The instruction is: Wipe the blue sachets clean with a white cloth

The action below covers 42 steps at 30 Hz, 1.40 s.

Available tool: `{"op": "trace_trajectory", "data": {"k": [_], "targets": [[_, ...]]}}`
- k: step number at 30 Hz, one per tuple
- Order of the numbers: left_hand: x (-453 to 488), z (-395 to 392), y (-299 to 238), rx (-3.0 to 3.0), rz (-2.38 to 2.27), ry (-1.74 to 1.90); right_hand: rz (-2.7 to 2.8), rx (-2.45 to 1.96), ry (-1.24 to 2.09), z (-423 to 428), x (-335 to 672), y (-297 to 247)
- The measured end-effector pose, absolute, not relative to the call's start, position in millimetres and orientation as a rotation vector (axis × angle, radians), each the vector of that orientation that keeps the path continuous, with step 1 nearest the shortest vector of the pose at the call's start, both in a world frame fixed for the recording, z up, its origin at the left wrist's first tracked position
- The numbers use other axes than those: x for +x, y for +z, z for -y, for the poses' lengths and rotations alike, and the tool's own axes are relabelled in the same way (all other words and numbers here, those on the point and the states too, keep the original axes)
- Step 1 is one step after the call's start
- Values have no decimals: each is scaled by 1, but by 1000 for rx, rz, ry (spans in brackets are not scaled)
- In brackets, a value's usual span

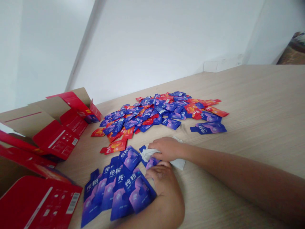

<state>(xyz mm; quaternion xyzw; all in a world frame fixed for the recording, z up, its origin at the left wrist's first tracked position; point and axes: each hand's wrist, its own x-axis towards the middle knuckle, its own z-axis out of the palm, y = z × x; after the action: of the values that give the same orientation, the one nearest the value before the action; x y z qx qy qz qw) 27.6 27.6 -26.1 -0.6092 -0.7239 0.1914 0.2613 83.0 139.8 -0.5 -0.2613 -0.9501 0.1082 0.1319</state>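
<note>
My right hand is closed around a crumpled white tissue, pressing it onto a purple-blue pouch. Part of the white sheet trails out under that wrist. My left hand has its fingers curled on the near end of the same pouch, which is partly covered by both hands. Just left of the hands, several purple-blue pouches lie overlapped in a fanned row, their white lettering facing up. One more purple pouch rests at the far end of this row.
A spread heap of purple pouches and red-orange pouches covers the table's middle beyond my hands. One purple pouch lies at its right. Open red cartons line the left side. A white wall backs the wooden table.
</note>
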Motion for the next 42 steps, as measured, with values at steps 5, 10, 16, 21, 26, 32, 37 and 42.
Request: {"op": "trace_trajectory", "data": {"k": [5, 10, 16, 21, 26, 32, 37, 42], "targets": [[29, -29, -29, -1677, 2082, 420, 2815, -650, 344, -141, 86, 4], [28, -28, -24, -1694, 2111, 356, 2854, -569, 417, -142, 90, 6], [29, -26, -23, -1705, 2135, 320, 2784, -709, 319, -140, 85, 2], [29, -29, -27, -1739, 2156, 298, 2790, -727, 291, -140, 85, 2], [25, -31, -31, -1778, 2161, 273, 2845, -607, 353, -141, 88, 6], [26, -31, -29, -1743, 2139, 324, 2845, -594, 366, -141, 89, 6], [28, -29, -24, -1715, 2082, 398, 2781, -747, 327, -140, 84, 2], [28, -28, -22, -1631, 1919, 586, 2783, -750, 330, -139, 83, 3]]}}
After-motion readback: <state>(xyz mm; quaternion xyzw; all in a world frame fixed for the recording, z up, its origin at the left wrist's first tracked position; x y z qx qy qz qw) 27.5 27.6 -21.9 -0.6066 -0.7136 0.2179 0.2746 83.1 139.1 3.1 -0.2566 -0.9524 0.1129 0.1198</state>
